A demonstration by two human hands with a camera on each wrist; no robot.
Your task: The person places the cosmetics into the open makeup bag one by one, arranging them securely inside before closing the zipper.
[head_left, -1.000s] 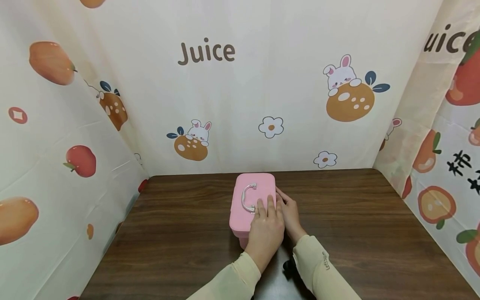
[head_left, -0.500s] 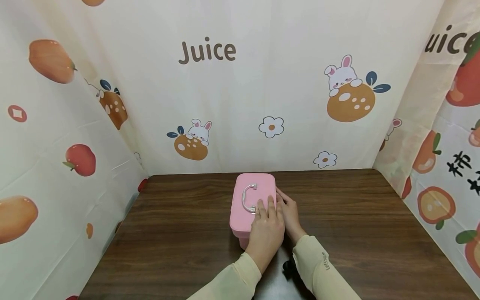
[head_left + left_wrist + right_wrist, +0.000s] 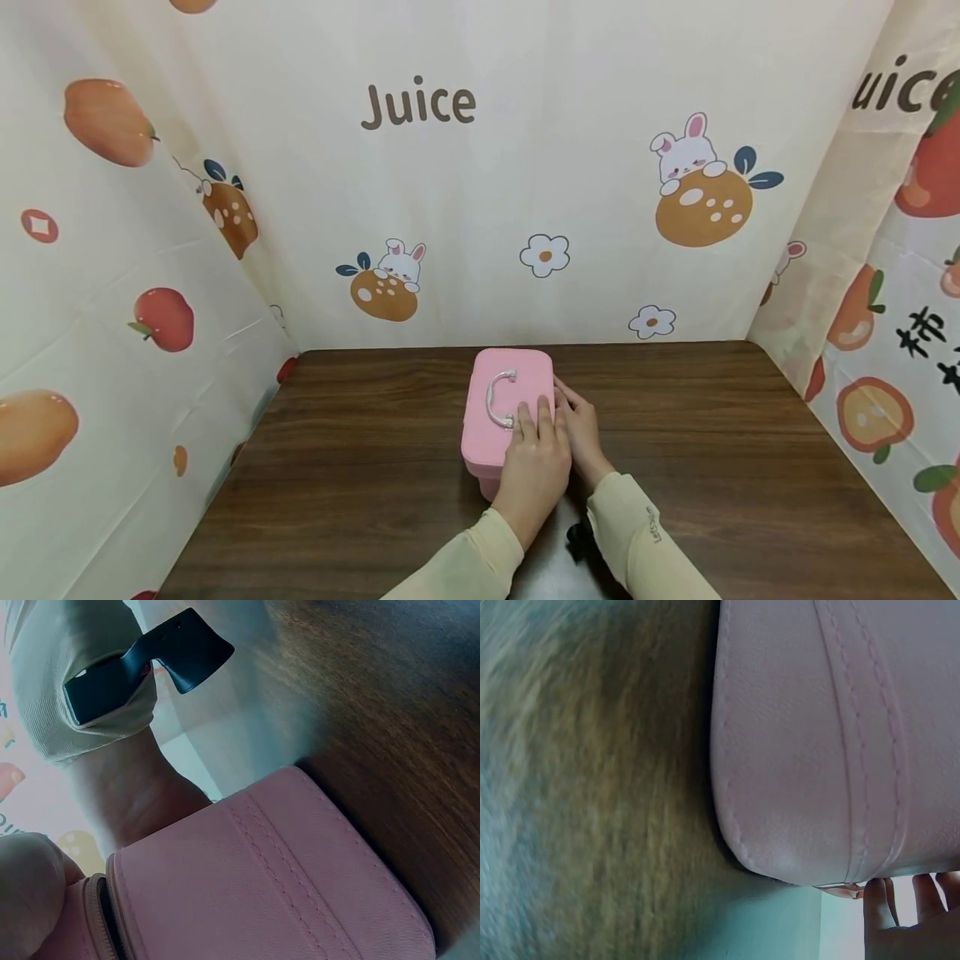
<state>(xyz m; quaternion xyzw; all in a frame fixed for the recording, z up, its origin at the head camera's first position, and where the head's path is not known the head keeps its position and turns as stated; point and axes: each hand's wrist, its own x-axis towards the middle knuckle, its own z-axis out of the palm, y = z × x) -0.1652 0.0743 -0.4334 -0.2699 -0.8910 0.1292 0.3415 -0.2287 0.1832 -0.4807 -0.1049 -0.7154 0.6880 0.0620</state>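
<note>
A pink stitched zip-up case (image 3: 517, 367) with a silver handle (image 3: 491, 400) on its lid stands on the table. My left hand (image 3: 535, 471) rests on the lid's near right part, its fingers extended beside the handle. Along the case's right side lies my right hand (image 3: 585, 429); most of its fingers are hidden there, and whether they pinch something is unclear. A zipper (image 3: 97, 915) with a dark gap beside its teeth runs along the case (image 3: 217, 877) in the left wrist view. Fingertips (image 3: 881, 904) touch or nearly touch the case's edge (image 3: 802, 772) in the right wrist view.
The dark wood-grain table (image 3: 360, 467) extends on both sides of the case. A pale curtain (image 3: 480, 183) printed with fruit and rabbits stands behind and at both sides. A black wrist mount (image 3: 581, 542) shows by the right sleeve (image 3: 637, 525).
</note>
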